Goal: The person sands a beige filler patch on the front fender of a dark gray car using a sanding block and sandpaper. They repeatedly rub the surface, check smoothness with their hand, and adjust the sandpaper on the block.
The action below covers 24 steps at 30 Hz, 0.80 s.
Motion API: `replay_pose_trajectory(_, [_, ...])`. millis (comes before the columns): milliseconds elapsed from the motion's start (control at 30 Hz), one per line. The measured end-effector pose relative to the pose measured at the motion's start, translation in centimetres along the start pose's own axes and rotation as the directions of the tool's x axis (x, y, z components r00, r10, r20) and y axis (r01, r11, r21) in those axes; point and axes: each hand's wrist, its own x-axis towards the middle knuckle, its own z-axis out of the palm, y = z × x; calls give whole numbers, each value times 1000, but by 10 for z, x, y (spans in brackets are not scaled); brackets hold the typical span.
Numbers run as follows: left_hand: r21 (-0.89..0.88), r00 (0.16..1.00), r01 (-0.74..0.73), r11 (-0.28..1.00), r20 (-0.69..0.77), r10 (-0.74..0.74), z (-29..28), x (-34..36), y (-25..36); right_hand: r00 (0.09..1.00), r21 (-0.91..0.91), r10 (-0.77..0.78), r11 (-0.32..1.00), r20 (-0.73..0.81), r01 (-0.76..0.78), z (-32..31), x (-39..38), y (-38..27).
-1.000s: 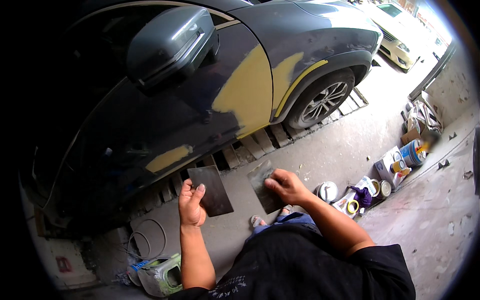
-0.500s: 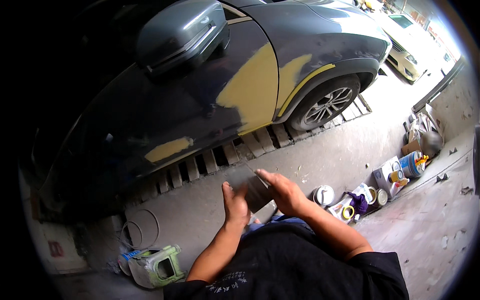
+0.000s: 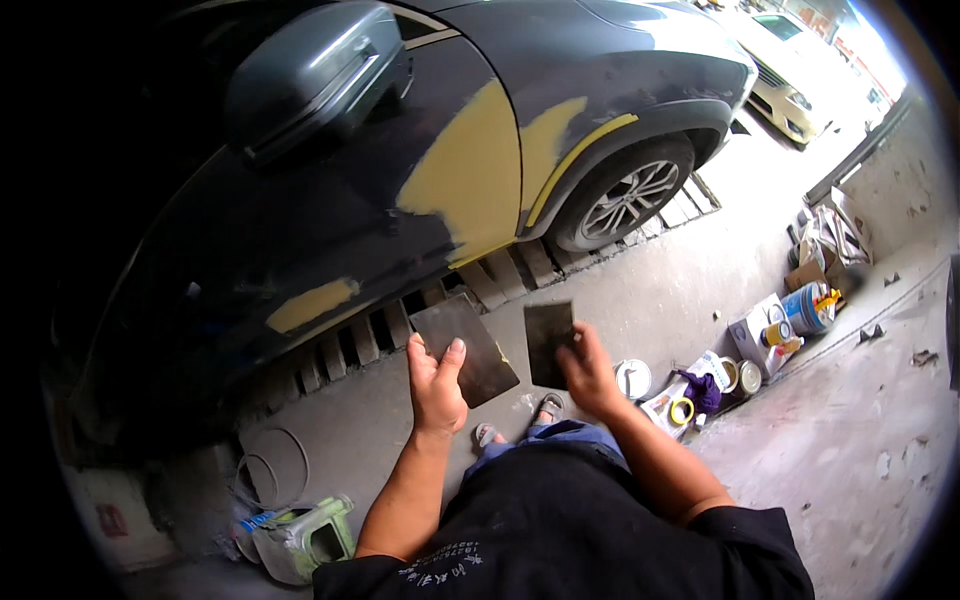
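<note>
My left hand [image 3: 437, 388] grips a flat dark metal spreader plate [image 3: 470, 352], thumb on its face, with a small pale smear at the plate's right edge. My right hand [image 3: 588, 370] holds a second, narrower-looking dark plate [image 3: 546, 340] just to the right, apart from the first. Beyond both plates stands a dark grey car [image 3: 350, 200] with yellow filler patches [image 3: 465, 165] on the door and front fender and yellow tape [image 3: 580, 155] along the wheel arch.
Slatted grating [image 3: 485, 280] lies under the car. Cans, a box and rolls [image 3: 810, 305] line the wall at right. A coiled hose [image 3: 270, 460] and a green-masked part [image 3: 320, 540] lie at lower left. A white car [image 3: 790, 90] stands behind at upper right.
The two plates came together half a second ago and are now apart again, raised slightly compared with a second ago. The view has shifted a little.
</note>
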Motion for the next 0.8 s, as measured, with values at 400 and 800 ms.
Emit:
replay_pose_trajectory(400, [317,985,-123,940,-74,154,28,-10,-25,933,227,-349,919,88,322,10,-7,-48])
replay_pose_trajectory(800, [367,976,-212,906,32,215,33,1,-13,932,114,-331,942,149,317,-8,-9,-61])
